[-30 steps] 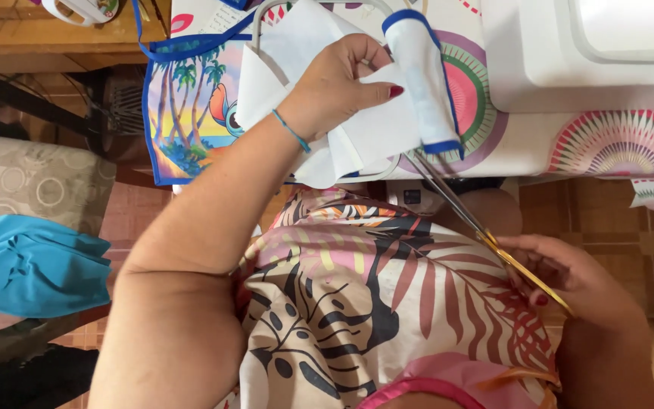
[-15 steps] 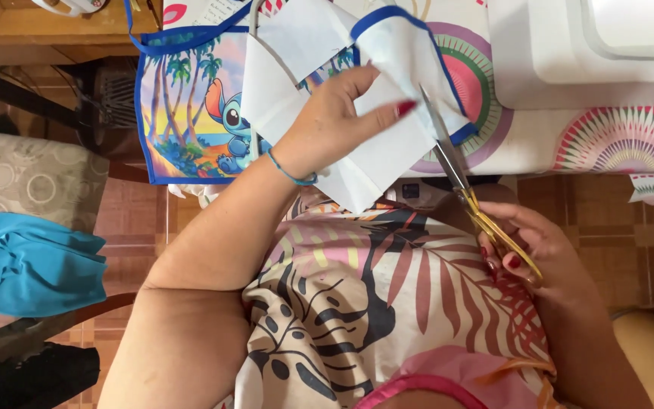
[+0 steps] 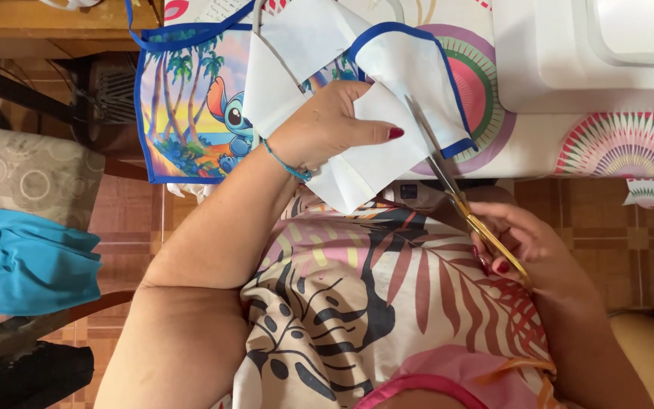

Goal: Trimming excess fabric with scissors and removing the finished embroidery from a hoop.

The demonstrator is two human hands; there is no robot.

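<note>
The gold-handled metal scissors (image 3: 459, 198) are gripped by the right hand (image 3: 524, 246), fingers curled through the loops; the blades run up and to the left — their long axis aimed at the white fabric piece with blue binding (image 3: 387, 113). That fabric is pinched by the left hand (image 3: 327, 125), thumb on top, just left of the blades, above the patterned surface (image 3: 622, 144). Whether the blade tips touch the cloth cannot be told — the loops are hidden by fingers.
</note>
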